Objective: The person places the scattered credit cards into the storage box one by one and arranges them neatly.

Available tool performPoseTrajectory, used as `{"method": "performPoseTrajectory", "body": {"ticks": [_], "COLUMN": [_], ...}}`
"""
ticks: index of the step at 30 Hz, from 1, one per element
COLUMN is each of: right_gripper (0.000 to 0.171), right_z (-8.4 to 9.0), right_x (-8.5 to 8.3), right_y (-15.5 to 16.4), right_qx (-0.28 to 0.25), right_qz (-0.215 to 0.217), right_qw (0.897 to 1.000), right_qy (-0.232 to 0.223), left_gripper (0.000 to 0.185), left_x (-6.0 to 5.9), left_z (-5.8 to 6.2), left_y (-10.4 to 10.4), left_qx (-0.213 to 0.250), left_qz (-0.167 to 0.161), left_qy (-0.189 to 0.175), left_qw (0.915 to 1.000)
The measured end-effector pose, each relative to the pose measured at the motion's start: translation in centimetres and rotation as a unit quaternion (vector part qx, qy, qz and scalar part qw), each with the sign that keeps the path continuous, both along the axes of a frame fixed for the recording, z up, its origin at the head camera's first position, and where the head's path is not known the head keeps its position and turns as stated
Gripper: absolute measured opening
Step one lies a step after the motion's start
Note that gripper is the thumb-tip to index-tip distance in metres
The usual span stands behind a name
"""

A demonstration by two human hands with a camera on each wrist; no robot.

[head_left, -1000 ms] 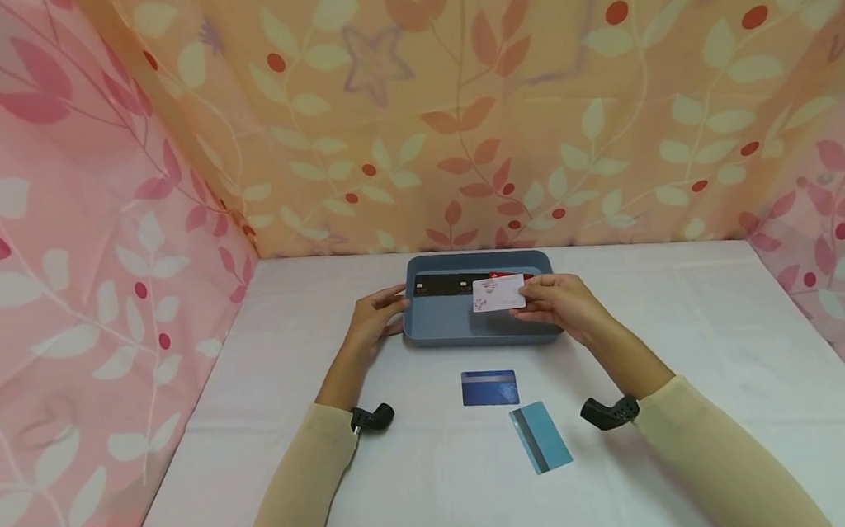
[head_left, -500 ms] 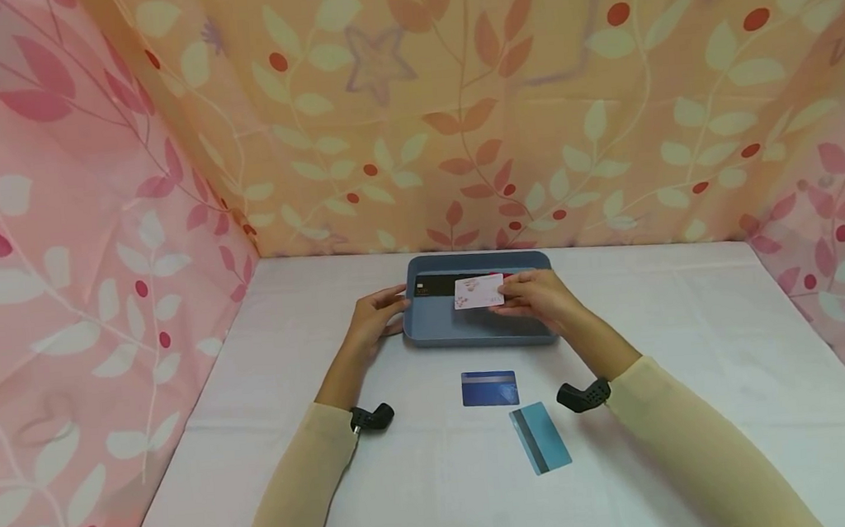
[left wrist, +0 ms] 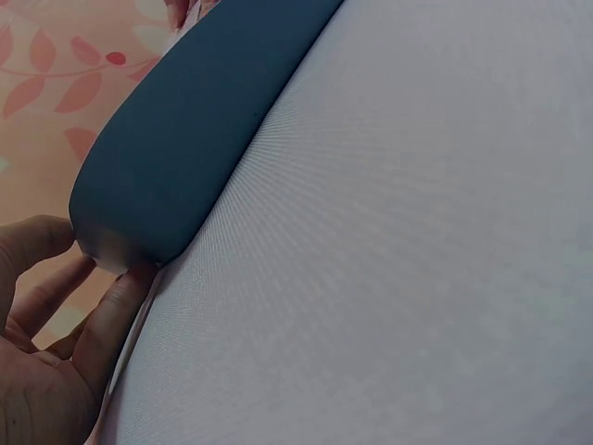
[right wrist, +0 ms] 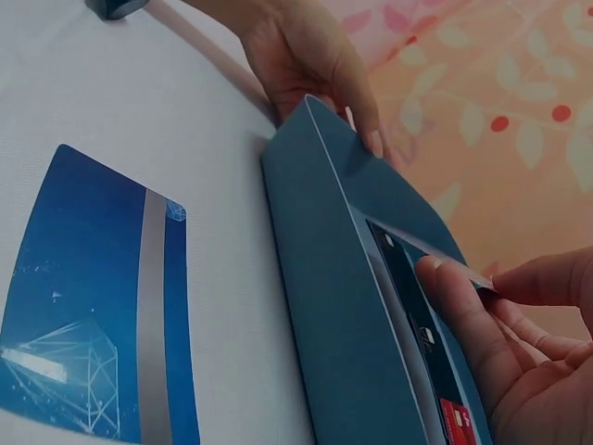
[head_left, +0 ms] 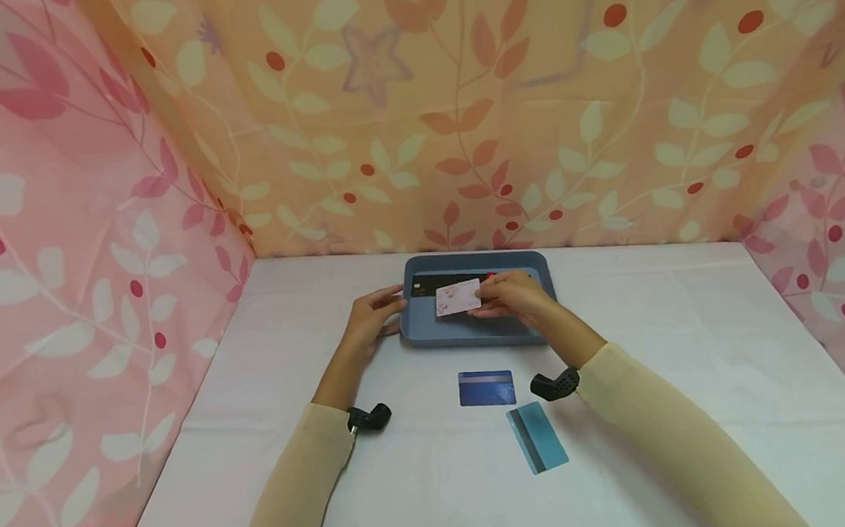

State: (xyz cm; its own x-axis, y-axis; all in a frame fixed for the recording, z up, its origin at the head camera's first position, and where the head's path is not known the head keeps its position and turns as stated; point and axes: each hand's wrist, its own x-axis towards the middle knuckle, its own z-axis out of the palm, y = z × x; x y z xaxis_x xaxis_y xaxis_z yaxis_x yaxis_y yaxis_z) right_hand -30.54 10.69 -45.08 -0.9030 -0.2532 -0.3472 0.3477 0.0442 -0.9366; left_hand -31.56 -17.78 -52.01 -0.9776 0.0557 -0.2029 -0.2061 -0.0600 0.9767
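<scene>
1. left hand (head_left: 371,315) blocks the left end of the tray (head_left: 424,328).
2. right hand (head_left: 516,296) and its card (head_left: 458,297) hang over the middle.
3. a hand could pass over the table (head_left: 694,308) right of the tray.

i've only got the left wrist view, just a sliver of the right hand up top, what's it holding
Observer: The head view shows the right hand pinching a white-and-pink card over the tray.

Operator: ok and what's inside the tray, i only see its outer wall

Observer: Dark cards and a red one lie in it, toward the far side.

Operator: anything in front of it

Observer: Yes, two cards: a dark blue one and, nearer the person, a light blue one.
</scene>
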Motion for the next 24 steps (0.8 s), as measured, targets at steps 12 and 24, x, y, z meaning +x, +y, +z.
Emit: {"method": "performPoseTrajectory", "body": {"ticks": [12, 24], "right_gripper": [0.022, 0.031], "right_z": [-1.3, -1.6], "right_x": [-1.3, -1.6], "right_y": [-2.0, -3.1], "right_qx": [-0.009, 0.024], "right_qz": [-0.010, 0.009], "right_qw": [0.999, 0.998], "right_qy": [-0.033, -0.049], "left_gripper": [0.043, 0.046], "left_x": [-0.3, -0.1], "left_z": [-0.3, 0.0], "left_y": [-0.2, -0.2], "left_qx": [0.006, 0.005], "left_qz": [0.001, -0.005], "left_qy": [-0.006, 0.000], "left_qw": [1.0000, 1.0000]}}
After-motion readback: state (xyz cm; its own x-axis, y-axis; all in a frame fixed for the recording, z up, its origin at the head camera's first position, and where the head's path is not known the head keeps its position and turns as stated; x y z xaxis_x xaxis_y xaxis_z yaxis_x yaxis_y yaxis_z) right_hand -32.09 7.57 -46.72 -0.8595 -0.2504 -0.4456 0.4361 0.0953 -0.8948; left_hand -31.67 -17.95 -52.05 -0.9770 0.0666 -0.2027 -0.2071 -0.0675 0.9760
